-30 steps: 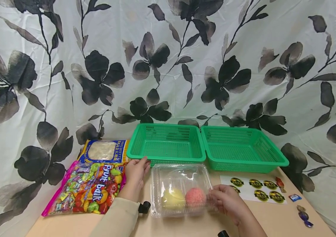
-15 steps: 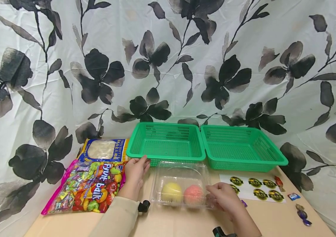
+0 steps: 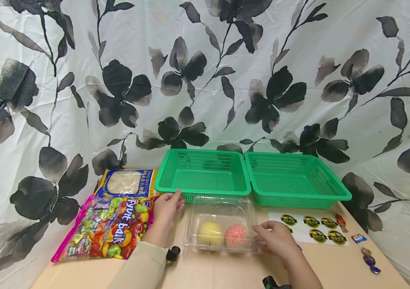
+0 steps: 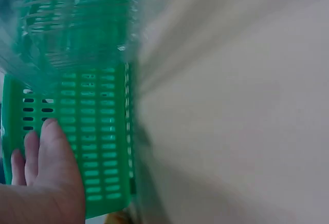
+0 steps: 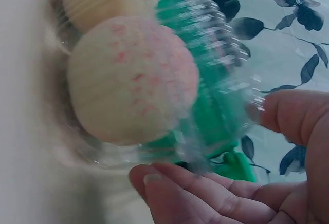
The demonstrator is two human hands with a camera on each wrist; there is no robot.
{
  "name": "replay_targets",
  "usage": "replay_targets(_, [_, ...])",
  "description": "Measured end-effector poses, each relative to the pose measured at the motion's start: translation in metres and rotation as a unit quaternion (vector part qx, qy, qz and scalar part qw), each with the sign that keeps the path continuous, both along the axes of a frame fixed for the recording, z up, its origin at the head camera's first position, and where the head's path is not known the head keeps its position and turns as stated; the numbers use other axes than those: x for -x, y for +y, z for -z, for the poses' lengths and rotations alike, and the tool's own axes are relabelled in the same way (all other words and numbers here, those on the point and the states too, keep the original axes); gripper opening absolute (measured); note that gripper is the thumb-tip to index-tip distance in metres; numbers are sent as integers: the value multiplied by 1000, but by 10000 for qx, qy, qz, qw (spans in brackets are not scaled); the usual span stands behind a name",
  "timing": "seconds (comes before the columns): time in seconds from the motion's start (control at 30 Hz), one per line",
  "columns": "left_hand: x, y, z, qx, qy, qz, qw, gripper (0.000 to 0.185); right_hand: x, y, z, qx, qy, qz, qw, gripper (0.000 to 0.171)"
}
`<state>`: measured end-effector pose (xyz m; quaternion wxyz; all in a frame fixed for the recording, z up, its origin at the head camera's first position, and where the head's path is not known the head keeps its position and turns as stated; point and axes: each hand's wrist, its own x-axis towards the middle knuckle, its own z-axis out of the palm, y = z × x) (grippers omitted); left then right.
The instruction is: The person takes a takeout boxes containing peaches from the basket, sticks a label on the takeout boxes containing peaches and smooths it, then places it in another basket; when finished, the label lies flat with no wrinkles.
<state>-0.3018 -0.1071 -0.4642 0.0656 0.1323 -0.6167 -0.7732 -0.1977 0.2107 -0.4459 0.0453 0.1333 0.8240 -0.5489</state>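
A clear plastic clamshell box [image 3: 222, 209] holds one round yellow item [image 3: 209, 233] and one round pink item [image 3: 236, 235]. My right hand [image 3: 276, 239] grips the box at its right side. In the right wrist view, its thumb [image 5: 288, 112] and fingers [image 5: 205, 190] close on the box's corner beside the cream-and-pink ball [image 5: 131, 80]. My left hand [image 3: 166, 210] lies by the front left corner of the left green basket [image 3: 205, 192], fingers extended. The left wrist view shows that hand [image 4: 51, 172] against the basket's slotted wall [image 4: 95, 147].
A second green basket [image 3: 302, 202] stands at right. On the left lie a fruit candy bag [image 3: 112, 230] and a blue-and-yellow orecchiette packet [image 3: 125, 184]. A sticker sheet [image 3: 300, 218], a red sweet [image 3: 341, 222], a blue sweet [image 3: 359, 238] and a purple sweet [image 3: 370, 261] lie right.
The box's near edge has shifted away from me, with my right hand moving slightly along with it. A bit of purple now shows beside the right wrist. My left hand has hardly moved.
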Motion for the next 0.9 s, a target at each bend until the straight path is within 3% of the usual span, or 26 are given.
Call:
replay_targets(0.13, [-8, -1, -3, 1207, 68, 497, 9914, 42, 0, 8, -8, 17, 206, -50, 9998, 41])
replay_targets(0.23, [-14, -1, -6, 2137, 273, 651, 9744, 44, 2, 17, -12, -85, 400, -115, 9991, 36])
replay_targets(0.33, [-21, -1, -8, 2661, 485, 852, 9589, 51, 4, 29, -13, -356, 517, -178, 9979, 33])
replay_targets(0.63, [-44, -11, -12, 3372, 465, 1552, 9274, 77, 13, 83, -22, -1281, 602, -165, 9898, 24])
replay_targets(0.9, [-57, -16, -12, 3242, 135, 2003, 9244, 81, 27, 125, -20, -1664, 402, -100, 9852, 30])
